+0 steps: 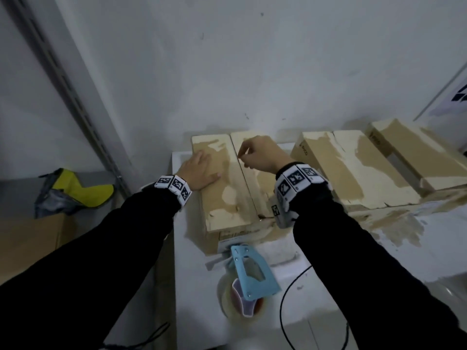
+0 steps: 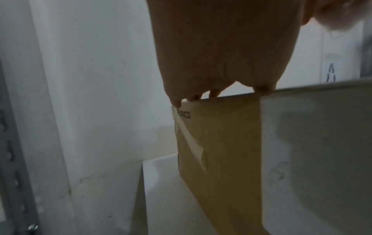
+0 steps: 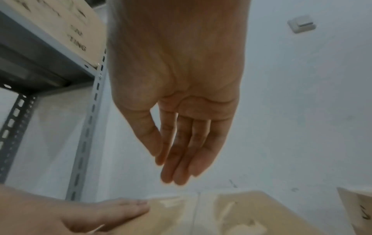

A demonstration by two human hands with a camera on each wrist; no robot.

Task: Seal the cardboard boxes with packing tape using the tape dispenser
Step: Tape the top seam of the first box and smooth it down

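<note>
Head view, left hand (image 1: 199, 170) flat on scuffed cardboard box (image 1: 227, 198), blue tape dispenser (image 1: 252, 274) nearby

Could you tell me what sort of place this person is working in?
Probably a storeroom or packing area: several cardboard boxes sit in a row on a white table against a bare wall, a slotted metal shelving upright stands beside them, and a tape dispenser lies ready.
</note>
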